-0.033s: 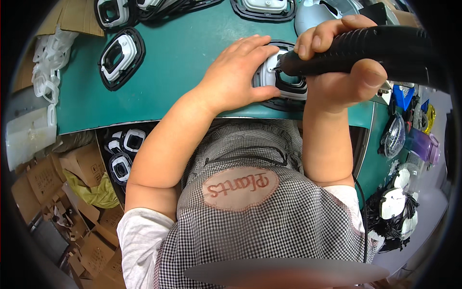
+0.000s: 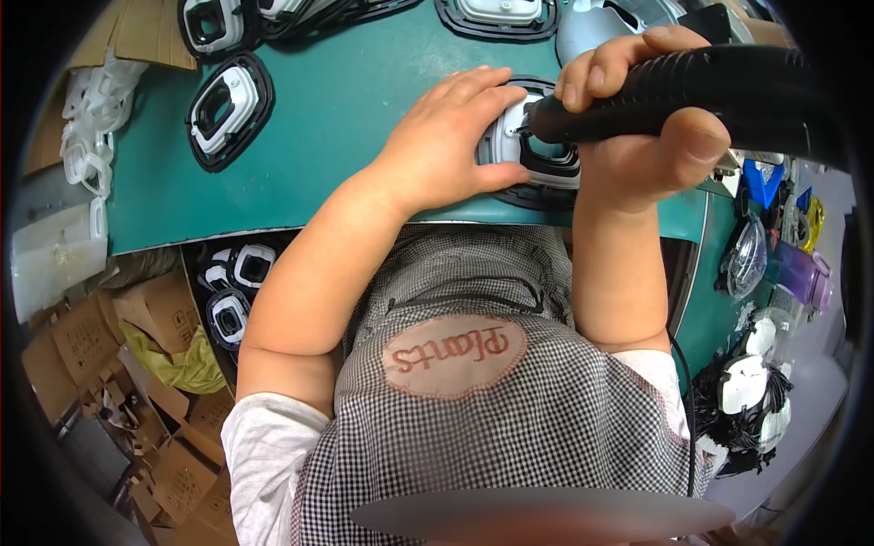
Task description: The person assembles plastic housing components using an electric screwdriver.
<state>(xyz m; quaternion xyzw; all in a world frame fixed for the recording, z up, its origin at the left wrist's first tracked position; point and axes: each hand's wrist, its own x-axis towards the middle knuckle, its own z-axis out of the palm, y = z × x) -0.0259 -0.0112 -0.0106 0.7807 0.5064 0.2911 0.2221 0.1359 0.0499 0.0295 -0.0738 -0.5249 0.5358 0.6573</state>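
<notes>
A white plastic frame with a black rim [image 2: 502, 144] lies on the green tabletop in front of me. My left hand [image 2: 451, 136] steadies it, the thumb at its near side and the fingers stretched over its far side. In my right hand [image 2: 637, 118] is a black electric screwdriver [image 2: 719, 96], held nearly level with the fingers curled over the top and the thumb beneath. Its thin tip touches or hovers just over the white part, close to a screw hole; I cannot tell which. The tool and right hand hide the frame's right side.
A similar frame [image 2: 218, 111] lies on the left of the green table [image 2: 319, 109]; others sit along the far edge. More frames [image 2: 229, 314] are below the table edge. A clear domed piece [image 2: 596, 32] stands beyond my right hand. Cardboard boxes [image 2: 159, 314] fill the lower left.
</notes>
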